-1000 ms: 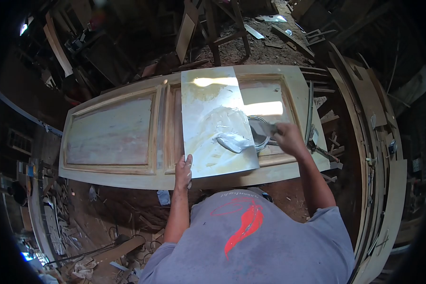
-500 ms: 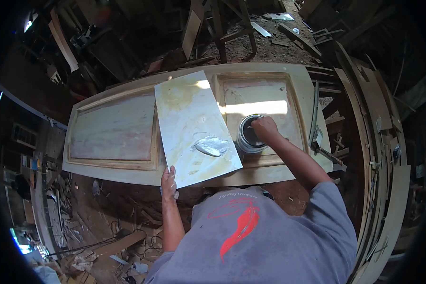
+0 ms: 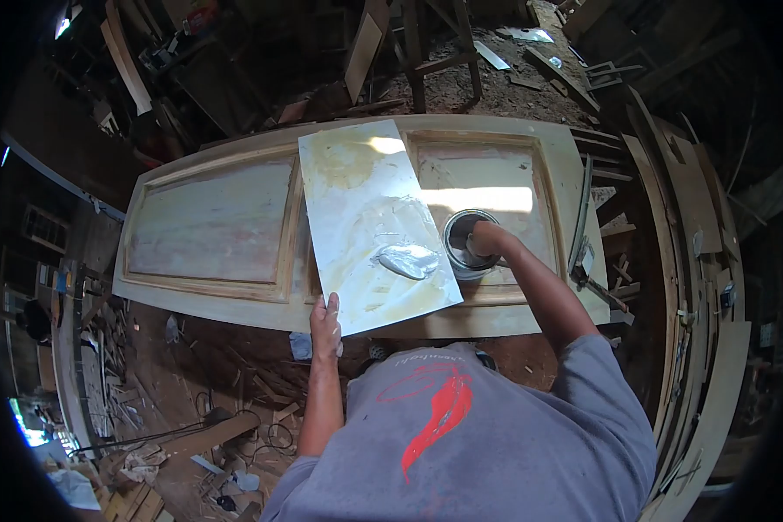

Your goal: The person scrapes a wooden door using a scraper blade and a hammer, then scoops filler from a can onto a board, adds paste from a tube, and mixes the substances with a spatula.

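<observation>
My left hand (image 3: 325, 324) grips the lower left corner of a white board (image 3: 357, 244), its thumb on top. A smeared mound of whitish paste (image 3: 409, 260) lies on the board's lower right part. To the right of the board stands an open round can (image 3: 450, 237). My right hand (image 3: 485, 239) reaches into the can's mouth; its fingers are partly hidden, and what they hold cannot be made out. Under the board and can lies a wooden panelled door (image 3: 209, 226) with framed recesses.
A metal clamp or bar (image 3: 582, 217) lies along the door's right end. Long planks (image 3: 670, 261) stand at the right. Wood scraps (image 3: 226, 435) and a cable litter the floor at lower left. Wooden trestle legs (image 3: 416, 70) rise behind the door.
Since a second ago, my right hand has moved from beside the board's edge down into the can. The board first swung left and tilted, then came partly back right with my left hand.
</observation>
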